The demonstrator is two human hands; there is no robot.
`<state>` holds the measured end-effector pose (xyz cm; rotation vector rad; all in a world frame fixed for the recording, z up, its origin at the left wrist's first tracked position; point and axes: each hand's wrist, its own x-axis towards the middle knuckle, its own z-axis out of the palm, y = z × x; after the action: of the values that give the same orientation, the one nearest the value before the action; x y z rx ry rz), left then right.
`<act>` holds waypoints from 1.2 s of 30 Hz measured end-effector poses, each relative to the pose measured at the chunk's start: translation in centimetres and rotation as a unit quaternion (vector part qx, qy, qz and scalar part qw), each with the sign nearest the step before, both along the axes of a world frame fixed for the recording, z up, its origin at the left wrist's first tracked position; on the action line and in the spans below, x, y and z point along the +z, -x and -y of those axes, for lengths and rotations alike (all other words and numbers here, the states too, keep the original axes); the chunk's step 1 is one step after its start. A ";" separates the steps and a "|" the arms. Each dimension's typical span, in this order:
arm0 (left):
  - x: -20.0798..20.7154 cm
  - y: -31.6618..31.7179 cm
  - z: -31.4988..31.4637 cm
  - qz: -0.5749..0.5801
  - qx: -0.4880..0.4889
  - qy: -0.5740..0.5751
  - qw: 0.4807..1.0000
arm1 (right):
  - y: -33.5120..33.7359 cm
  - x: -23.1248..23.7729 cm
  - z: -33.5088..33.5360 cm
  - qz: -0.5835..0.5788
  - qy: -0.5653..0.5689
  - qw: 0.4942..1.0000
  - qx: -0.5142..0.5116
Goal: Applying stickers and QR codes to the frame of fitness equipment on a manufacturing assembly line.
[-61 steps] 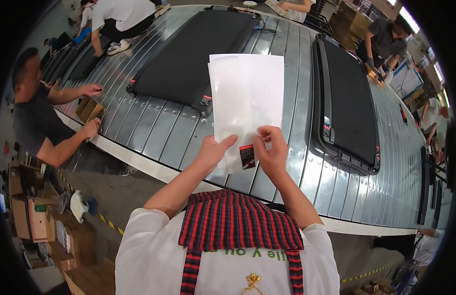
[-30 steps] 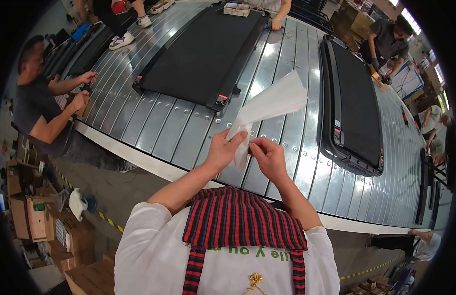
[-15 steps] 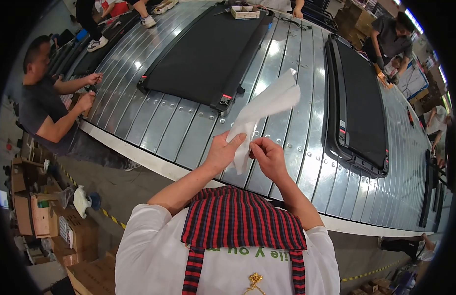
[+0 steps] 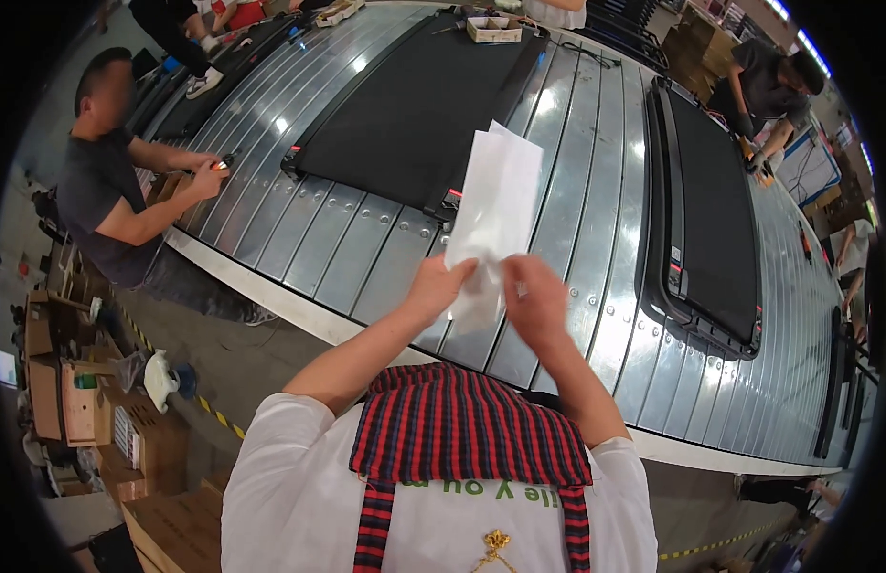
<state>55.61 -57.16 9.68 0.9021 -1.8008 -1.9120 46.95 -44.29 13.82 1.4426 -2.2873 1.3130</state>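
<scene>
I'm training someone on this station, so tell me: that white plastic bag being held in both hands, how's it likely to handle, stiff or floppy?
Probably floppy: the white bag is crumpled where the left hand and right hand pinch it. It looks thin and light, since a pinch at its lower end keeps it standing. The glossy film may be slippery, though that is hard to judge here.

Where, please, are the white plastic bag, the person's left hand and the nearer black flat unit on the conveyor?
white plastic bag [image 4: 495, 205], head view, its upper middle.
left hand [image 4: 441, 286], head view, its back.
nearer black flat unit [image 4: 419, 105], head view, its dark top surface.
</scene>
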 end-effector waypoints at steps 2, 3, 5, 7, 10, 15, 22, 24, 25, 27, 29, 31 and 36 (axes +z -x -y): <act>1.5 0.5 -0.8 0.001 -0.034 -0.055 0.998 | -1.3 0.4 0.1 -0.016 -0.059 0.997 0.041; 1.7 0.4 -0.5 0.001 -0.030 -0.054 0.998 | -1.7 1.3 -0.2 0.040 -0.045 0.992 0.111; 1.9 0.0 0.3 0.052 -0.054 -0.031 0.997 | -1.6 2.4 -0.3 0.095 -0.030 0.978 0.185; 1.9 -0.5 0.4 0.037 -0.070 -0.026 0.997 | -0.6 3.2 -0.5 0.034 -0.010 0.990 0.136; 2.4 -0.8 0.1 0.053 -0.106 0.014 0.993 | 0.1 2.9 -0.2 0.003 -0.026 0.991 0.130; 1.7 -0.6 -0.5 0.049 -0.125 0.024 0.991 | 0.6 1.7 -0.2 -0.046 -0.042 0.988 0.144; 1.5 -1.9 -0.5 0.060 -0.116 0.015 0.991 | 0.2 0.4 0.3 -0.071 -0.055 0.977 0.192; 1.0 -2.0 -0.3 0.059 -0.094 -0.018 0.994 | -0.4 0.1 0.2 -0.077 -0.057 0.975 0.199; 0.6 -2.1 -0.1 0.060 -0.103 -0.019 0.993 | -0.6 0.0 0.2 -0.076 -0.060 0.977 0.190; -0.4 -1.9 0.8 0.061 -0.097 -0.060 0.992 | -0.7 -0.1 0.3 -0.064 -0.031 0.979 0.192; -0.8 -1.7 1.9 0.069 -0.096 -0.041 0.992 | -0.6 -0.2 0.0 -0.070 -0.065 0.979 0.178; -1.0 -1.9 3.6 0.079 -0.103 -0.020 0.991 | -1.0 0.5 0.2 -0.028 -0.049 0.987 0.152; -3.8 -4.4 10.6 0.104 -0.227 0.026 0.968 | -3.0 1.9 2.4 0.105 0.073 0.988 0.090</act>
<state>59.99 -67.71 5.90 0.7418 -2.3354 -2.0802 49.99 -46.66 15.74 1.5570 -2.1656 1.7229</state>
